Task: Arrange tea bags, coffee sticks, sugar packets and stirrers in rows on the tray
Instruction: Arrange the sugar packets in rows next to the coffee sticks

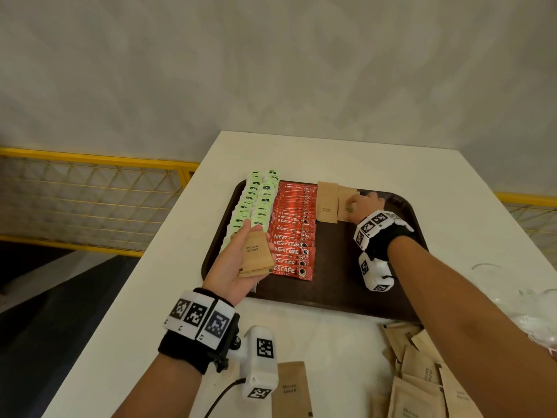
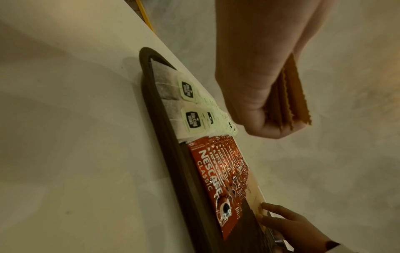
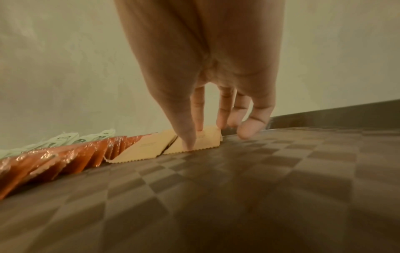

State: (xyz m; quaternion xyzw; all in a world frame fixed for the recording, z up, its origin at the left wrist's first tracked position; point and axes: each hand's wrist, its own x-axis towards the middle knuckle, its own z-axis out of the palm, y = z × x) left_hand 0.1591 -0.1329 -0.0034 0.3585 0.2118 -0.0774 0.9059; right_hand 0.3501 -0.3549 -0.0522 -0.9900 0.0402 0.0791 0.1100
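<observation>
Right hand (image 1: 363,205) has its fingers (image 3: 188,133) extended, pressing a sugar packet (image 3: 194,142) flat on the tray (image 1: 346,285), beside another packet (image 1: 327,202) and the coffee sticks (image 1: 291,233). Left hand (image 1: 241,260) grips a packet stack (image 1: 256,254) near the tea bags (image 1: 256,200). Loose packets (image 1: 422,372) lie on the table (image 1: 301,152).

A white worktop (image 1: 331,152) stands against a pale, faintly mottled wall (image 1: 271,55). Beside and behind it runs a yellow-framed mesh railing (image 1: 90,188), with dark flooring (image 1: 45,297) below. The light is soft and warm.
</observation>
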